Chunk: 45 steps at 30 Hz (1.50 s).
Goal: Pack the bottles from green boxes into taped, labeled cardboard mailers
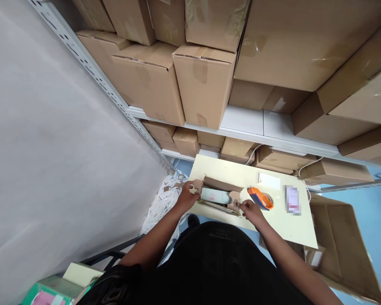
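An open small cardboard box (224,184) lies on the pale yellow table, and a light green item (214,195) with faint pink marking rests inside it. My left hand (186,198) is closed on the flap at the box's left end. At the right end, my right hand (251,212) has its fingers pinched at the edge of the other end flap. An orange and dark blue tape dispenser (260,199) lies just to the right of the box, close to my right hand.
The table (300,231) also bears a white card (269,181) and a blurred-out flat item (292,200). Shelves ahead hold several cardboard boxes (203,84). White paper strips (160,203) cover the floor at left; a large open carton (343,237) stands at right.
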### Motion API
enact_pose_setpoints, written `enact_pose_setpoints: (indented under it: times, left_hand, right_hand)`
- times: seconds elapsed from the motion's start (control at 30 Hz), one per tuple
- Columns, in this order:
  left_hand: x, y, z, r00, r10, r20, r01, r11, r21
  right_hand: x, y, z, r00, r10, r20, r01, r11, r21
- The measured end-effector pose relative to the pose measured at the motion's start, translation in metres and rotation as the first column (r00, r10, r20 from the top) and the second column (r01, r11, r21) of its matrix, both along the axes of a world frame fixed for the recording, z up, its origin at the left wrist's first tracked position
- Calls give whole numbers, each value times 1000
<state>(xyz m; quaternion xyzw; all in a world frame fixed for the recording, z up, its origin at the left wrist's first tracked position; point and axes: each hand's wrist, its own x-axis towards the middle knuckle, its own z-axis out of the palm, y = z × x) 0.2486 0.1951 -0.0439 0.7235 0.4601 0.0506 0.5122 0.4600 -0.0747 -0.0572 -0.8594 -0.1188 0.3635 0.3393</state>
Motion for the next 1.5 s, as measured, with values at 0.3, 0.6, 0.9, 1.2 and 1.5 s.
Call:
enact_pose_setpoints:
  times: [0.3, 0.6, 0.9, 1.2, 1.5]
  left_hand:
    - [-13, -22, -44, 980, 120, 157, -81, 969, -231]
    - [-21, -68, -43, 942, 276, 192, -216, 934, -284]
    - [-81, -182, 13, 728, 551, 408, -452, 833, -319]
    - [-202, -281, 59, 581, 663, 472, -649, 727, -223]
    - [-361, -368, 88, 494, 680, 542, -832, 550, 69]
  right_hand:
    - [-24, 8, -9, 983, -97, -156, 122, 981, 154]
    - [19, 15, -7, 968, 209, -142, -194, 975, 111]
    - [35, 42, 18, 726, 673, 142, -683, 729, 40]
    - [-73, 94, 56, 299, 911, 284, -950, 313, -1]
    - [-246, 82, 95, 139, 941, 307, -990, 139, 22]
